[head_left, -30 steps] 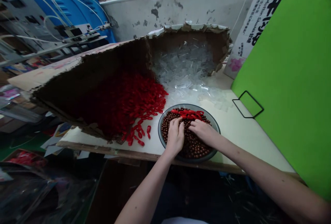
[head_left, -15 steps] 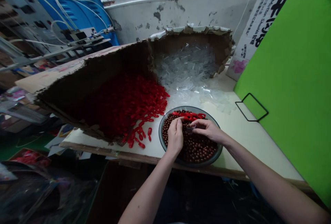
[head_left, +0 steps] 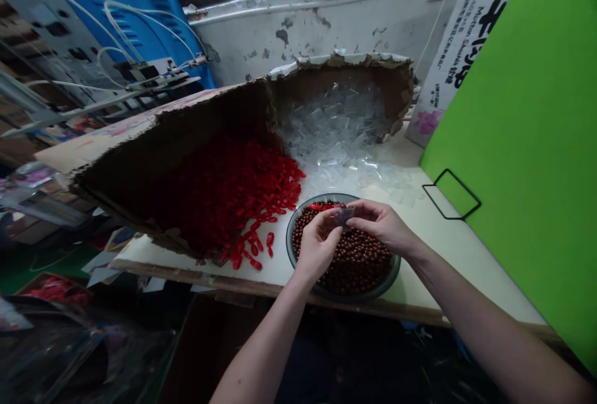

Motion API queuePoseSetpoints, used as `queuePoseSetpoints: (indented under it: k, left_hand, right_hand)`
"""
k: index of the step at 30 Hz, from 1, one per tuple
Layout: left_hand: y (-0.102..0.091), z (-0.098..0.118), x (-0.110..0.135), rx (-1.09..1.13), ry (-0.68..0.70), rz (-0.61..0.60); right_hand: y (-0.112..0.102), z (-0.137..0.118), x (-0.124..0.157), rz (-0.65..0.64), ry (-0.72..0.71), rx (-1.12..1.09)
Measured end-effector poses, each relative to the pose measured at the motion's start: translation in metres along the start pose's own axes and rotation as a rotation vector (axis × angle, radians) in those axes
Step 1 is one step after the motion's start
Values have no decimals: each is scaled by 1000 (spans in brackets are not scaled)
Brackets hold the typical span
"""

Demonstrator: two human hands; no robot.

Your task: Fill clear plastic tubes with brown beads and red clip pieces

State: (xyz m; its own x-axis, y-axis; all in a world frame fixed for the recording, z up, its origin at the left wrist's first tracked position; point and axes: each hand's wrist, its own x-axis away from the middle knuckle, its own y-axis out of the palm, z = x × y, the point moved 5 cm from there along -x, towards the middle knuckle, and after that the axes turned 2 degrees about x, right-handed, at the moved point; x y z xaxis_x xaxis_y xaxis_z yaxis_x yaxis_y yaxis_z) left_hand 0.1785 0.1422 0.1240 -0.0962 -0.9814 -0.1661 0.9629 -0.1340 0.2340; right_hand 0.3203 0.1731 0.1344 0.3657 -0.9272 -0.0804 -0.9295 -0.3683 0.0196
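Both hands work together just above a shallow grey bowl [head_left: 394,269]. The right hand [head_left: 383,227] has its grip closed, thumb and fingertips clamped on a small clear plastic piece [head_left: 343,216], its exact shape too blurred to tell. The left hand [head_left: 318,247] is closed on the same piece from the other side, so the piece sits between the two hands, over the bowl's near-left part.

The bowl holds a heap of round brown beads [head_left: 354,264], with a few red plastic pieces [head_left: 321,207] at its far edge. Beyond it, on the desk [head_left: 448,273], stands a torn cardboard box [head_left: 396,78] holding a red pile [head_left: 237,196] and clear plastic tubes [head_left: 336,124] — some spilling out, just beside the bowl.
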Motion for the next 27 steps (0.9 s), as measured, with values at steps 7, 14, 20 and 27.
queuePoseSetpoints:
  k: [7,14,20,27]
  left_hand:
    - [-1,18,-8,195,-82,3]
    - [7,31,-5,223,-80,-18]
    - [8,35,-3,250,-76,-60]
    - [6,36,-3,284,-120,-33]
  right_hand:
    - [0,-25,8,8,-28,-31]
    - [2,-38,15,51,-96,-17]
    - [0,-40,17,45,-88,-14]
    - [1,-43,18,57,-82,-9]
